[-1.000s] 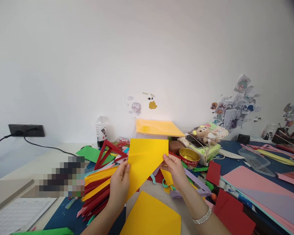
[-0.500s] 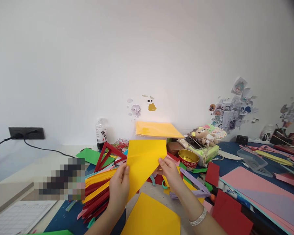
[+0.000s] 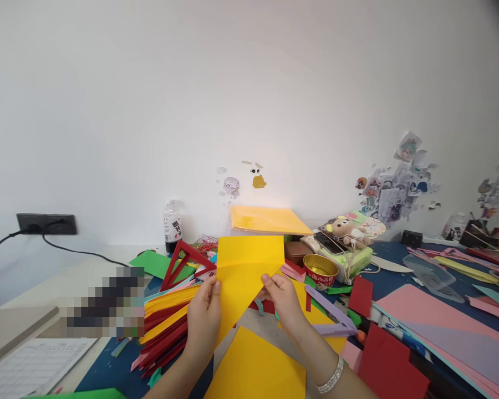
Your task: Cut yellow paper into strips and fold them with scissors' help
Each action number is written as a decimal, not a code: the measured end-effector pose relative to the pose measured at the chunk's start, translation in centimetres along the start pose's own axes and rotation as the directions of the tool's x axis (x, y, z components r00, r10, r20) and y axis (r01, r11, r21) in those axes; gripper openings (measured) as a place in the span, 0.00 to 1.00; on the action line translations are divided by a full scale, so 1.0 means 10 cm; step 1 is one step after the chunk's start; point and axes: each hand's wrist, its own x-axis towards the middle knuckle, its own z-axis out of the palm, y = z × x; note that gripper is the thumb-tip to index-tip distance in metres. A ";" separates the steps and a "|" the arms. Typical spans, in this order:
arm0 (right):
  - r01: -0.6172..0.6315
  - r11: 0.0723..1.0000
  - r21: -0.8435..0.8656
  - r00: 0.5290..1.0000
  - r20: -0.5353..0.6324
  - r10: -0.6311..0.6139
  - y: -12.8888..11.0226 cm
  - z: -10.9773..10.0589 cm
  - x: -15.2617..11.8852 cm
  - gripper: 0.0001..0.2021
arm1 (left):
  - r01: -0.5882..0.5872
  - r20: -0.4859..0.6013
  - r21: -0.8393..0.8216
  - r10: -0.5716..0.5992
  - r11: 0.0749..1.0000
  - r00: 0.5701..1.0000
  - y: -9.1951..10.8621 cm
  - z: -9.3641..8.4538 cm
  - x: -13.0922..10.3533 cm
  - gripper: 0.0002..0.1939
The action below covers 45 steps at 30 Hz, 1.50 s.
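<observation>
A yellow paper sheet (image 3: pixel 239 277) is held up in front of me, with a slanting lower right edge and a faint crease across it. My left hand (image 3: pixel 205 313) pinches its left edge between thumb and fingers. On the right side, my right hand (image 3: pixel 283 299) grips the slanted edge, thumb on top; a sparkling bracelet is round that wrist. Below both hands lies another yellow sheet (image 3: pixel 258 368) on the table. A bundle of red and yellow folded strips (image 3: pixel 164 332) sits just left of my left hand.
Behind the hands are a red triangular paper frame (image 3: pixel 183 266), a bottle (image 3: pixel 173 227), an orange paper pack (image 3: pixel 268 220) and a round red tin (image 3: pixel 321 269). To the right lie a purple paper frame (image 3: pixel 335 310), red paper (image 3: pixel 388 363) and pink sheets (image 3: pixel 444 318).
My right hand has shifted slightly left and down along the slanted edge, uncovering more of the purple frame and yellow paper behind it. My left hand keeps its grip.
</observation>
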 end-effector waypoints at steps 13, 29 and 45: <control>-0.049 0.999 -0.010 0.988 0.144 0.050 0.06 0.10 -0.04 0.19 | 0.002 -0.038 -0.049 -0.003 0.999 0.999 0.02 0.00 0.02 0.17; 0.136 0.977 -0.167 0.991 0.028 -0.133 -0.07 -0.21 0.06 0.21 | 0.078 0.130 -0.241 -0.048 0.967 0.990 -0.01 0.03 0.06 0.17; 0.234 0.920 -0.315 0.969 0.150 -0.195 -0.07 -0.22 0.04 0.24 | 0.142 0.151 -0.146 -0.120 0.979 0.981 0.09 -0.10 0.15 0.20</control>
